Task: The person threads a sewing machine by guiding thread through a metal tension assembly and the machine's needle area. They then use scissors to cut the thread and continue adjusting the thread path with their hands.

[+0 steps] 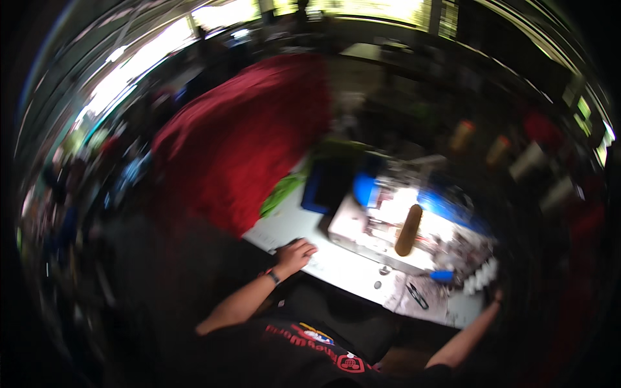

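Note:
My left hand (295, 257) rests at the front left edge of the white tabletop (352, 265). Its fingers are curled in, and a small dark thing shows beside them, too blurred to name. At the far right end, my right hand (497, 297) reaches down past the table's corner, near a row of white ribbed shapes (480, 277); its fingers are hidden in shadow. Between the hands stands a brightly lit sewing machine (352, 223) with an elongated brown piece (408, 231) on it. Black thread snips (417, 296) and a small grey disc (378, 284) lie in front.
A large red cloth (242, 136) is heaped left of the machine, with green cloth (283, 193) by its edge. A dark blue-edged bin (326, 184) stands behind the tabletop. Blurred thread cones (498, 150) stand at the back right. A blue piece (442, 276) lies near the snips.

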Demonstrator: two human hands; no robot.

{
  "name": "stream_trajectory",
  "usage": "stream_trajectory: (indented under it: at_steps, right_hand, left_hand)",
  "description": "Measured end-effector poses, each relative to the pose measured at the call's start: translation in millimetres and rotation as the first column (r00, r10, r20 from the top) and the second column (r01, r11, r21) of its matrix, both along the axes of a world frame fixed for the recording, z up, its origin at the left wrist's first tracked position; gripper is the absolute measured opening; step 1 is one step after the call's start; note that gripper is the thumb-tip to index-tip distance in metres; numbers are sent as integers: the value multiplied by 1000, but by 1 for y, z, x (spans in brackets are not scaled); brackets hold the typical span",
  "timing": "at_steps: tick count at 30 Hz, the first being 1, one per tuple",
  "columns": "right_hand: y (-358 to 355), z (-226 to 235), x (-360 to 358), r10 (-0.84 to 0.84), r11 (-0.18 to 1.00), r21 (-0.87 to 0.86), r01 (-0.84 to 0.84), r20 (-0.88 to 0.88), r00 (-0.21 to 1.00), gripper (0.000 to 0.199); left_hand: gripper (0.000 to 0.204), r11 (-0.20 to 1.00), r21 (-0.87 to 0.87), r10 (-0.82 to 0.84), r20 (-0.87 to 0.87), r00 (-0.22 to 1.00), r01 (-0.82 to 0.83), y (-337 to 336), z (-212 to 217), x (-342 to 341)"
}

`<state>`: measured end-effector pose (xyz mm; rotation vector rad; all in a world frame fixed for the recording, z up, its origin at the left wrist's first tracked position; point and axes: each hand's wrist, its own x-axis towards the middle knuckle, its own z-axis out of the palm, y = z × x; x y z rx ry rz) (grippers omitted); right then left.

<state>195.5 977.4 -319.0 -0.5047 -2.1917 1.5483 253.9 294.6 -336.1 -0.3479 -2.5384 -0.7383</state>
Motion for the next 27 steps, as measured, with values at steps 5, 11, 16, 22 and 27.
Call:
stream_trajectory:
  at_steps: [5,11,16,22,27]
  right_hand:
    - [20,6,-3,-22,1000,-17,25,150,988,35]
    - [25,-13,30,-47,994,-91,64,177,983,36]
    - [17,-10,36,-75,988,-118,98,182,980,37]
    - [17,13,17,-69,987,-129,96,198,978,38]
    - [22,18,12,-61,986,-141,92,210,976,39]
  left_hand:
    - [4,998,32,-47,25,999,46,-1,0,-1]
    - [5,1000,25,15,36,999,-16,-1,0,-4]
    - [3,1000,26,-9,53,999,8,-2,3,-9]
    - [5,999,11,-33,58,998,32,-3,4,-12]
    - [5,1000,4,-21,89,996,20,0,5,-11]
